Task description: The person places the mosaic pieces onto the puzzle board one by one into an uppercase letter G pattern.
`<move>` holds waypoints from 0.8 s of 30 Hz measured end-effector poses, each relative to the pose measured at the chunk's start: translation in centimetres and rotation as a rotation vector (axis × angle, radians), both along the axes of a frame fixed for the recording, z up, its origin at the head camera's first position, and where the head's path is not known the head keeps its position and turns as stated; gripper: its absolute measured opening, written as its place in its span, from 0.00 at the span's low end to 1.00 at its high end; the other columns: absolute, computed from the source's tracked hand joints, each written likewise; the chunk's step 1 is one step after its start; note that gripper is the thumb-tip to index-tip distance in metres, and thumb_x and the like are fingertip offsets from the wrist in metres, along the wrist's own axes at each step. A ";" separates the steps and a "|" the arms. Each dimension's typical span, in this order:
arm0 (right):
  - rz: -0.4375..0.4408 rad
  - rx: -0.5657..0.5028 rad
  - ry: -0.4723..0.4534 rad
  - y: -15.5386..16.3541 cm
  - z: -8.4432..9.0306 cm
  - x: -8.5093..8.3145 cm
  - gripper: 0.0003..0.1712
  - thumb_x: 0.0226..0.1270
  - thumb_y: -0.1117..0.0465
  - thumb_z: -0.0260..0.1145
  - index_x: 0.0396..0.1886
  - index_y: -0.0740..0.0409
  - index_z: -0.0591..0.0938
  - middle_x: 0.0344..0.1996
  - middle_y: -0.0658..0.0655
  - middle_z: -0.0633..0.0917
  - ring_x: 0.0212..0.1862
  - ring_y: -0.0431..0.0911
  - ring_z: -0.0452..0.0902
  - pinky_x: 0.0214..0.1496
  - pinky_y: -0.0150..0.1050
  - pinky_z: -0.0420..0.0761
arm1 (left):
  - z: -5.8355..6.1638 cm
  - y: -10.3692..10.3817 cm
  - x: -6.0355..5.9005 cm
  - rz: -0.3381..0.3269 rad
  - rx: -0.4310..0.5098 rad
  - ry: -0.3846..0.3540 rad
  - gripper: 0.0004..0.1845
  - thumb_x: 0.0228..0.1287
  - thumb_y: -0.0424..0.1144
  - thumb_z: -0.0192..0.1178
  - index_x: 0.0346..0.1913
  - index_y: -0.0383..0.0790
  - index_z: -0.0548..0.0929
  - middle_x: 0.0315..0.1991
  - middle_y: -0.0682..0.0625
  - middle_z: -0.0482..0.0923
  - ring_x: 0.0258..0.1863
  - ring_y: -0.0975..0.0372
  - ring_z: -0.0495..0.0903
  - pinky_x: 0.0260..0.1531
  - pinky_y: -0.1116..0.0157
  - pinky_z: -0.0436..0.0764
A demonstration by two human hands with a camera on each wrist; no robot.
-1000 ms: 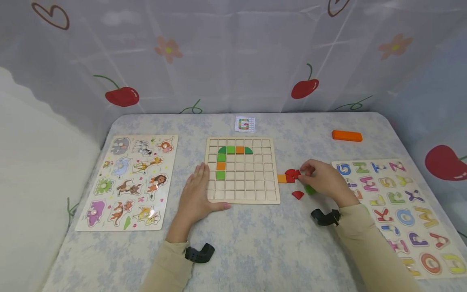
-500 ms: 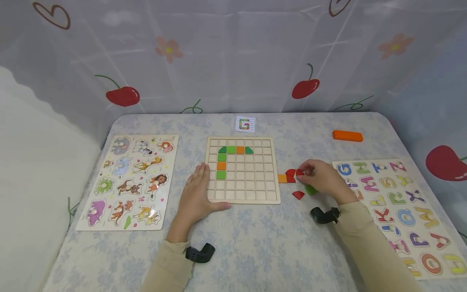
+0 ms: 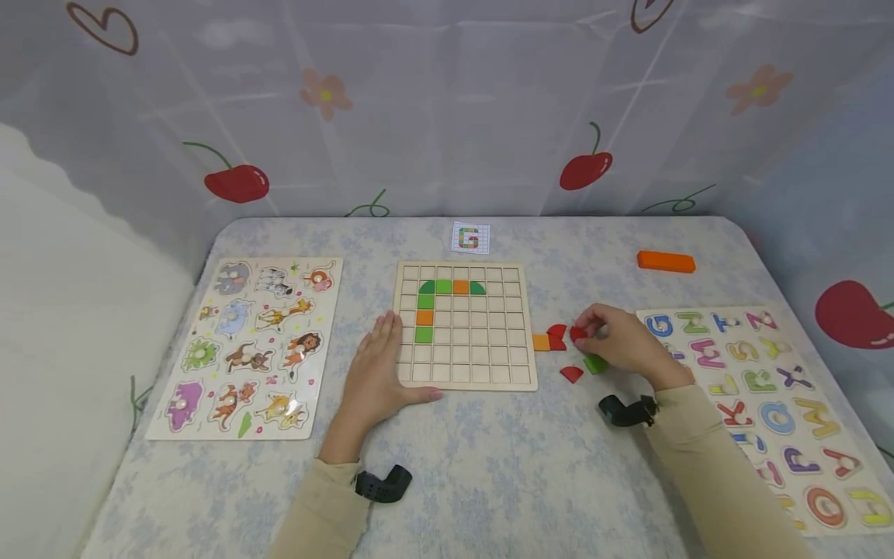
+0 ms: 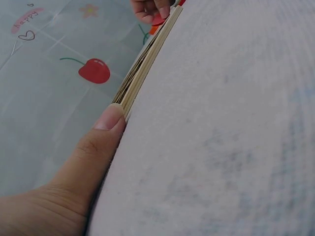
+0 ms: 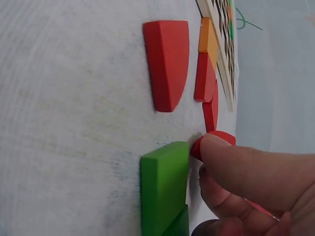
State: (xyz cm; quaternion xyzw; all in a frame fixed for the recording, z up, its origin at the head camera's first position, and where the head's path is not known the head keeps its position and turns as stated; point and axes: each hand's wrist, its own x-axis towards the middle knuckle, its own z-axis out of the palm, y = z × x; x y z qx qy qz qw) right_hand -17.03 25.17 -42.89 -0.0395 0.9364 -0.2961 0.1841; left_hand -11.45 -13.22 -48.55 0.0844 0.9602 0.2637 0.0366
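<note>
Pinching a red piece in my right hand, apparently just lifted; left hand flat, steadying the grid board.

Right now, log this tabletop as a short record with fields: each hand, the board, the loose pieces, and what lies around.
left hand: flat on the table, pressing the grid board's left edge
right hand: pinches a red piece
grid board: green and orange pieces in its upper-left cells
loose pieces: orange square, red quarter piece, green block, right of the board
around: animal puzzle left, letter puzzle right, pattern card behind, orange bar far right
</note>
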 end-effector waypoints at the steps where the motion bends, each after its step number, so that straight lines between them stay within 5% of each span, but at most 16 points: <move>1: -0.002 -0.005 0.001 0.1 0.0 0.0 0.10 0.68 0.60 0.67 0.46 0.57 0.79 0.40 0.58 0.79 0.38 0.51 0.73 0.34 0.36 0.75 | 0.0 0.0 0.0 -0.001 0.000 0.002 0.78 0.33 0.77 0.71 0.79 0.35 0.43 0.81 0.44 0.38 0.81 0.54 0.37 0.80 0.52 0.44; 10: -0.021 -0.081 0.057 -1.7 0.6 -0.5 0.09 0.70 0.57 0.66 0.45 0.55 0.81 0.41 0.58 0.81 0.36 0.51 0.73 0.31 0.37 0.76 | 0.2 0.0 -0.1 -0.002 0.005 0.001 0.78 0.32 0.75 0.73 0.79 0.34 0.43 0.81 0.43 0.38 0.81 0.54 0.38 0.80 0.52 0.44; 20: 0.044 -0.240 0.035 -9.0 0.6 -0.9 0.08 0.68 0.57 0.68 0.43 0.53 0.82 0.40 0.56 0.83 0.29 0.48 0.72 0.29 0.37 0.74 | 0.2 -0.1 0.1 -0.012 0.012 0.002 0.78 0.33 0.75 0.73 0.79 0.34 0.43 0.81 0.43 0.38 0.81 0.54 0.37 0.80 0.52 0.43; 24: 0.068 -0.262 0.043 -11.8 0.5 -0.7 0.06 0.67 0.56 0.68 0.41 0.50 0.82 0.38 0.53 0.83 0.35 0.47 0.74 0.33 0.37 0.74 | 0.2 -0.1 0.0 -0.012 0.008 -0.008 0.78 0.34 0.75 0.72 0.79 0.35 0.42 0.81 0.44 0.37 0.81 0.55 0.37 0.80 0.53 0.43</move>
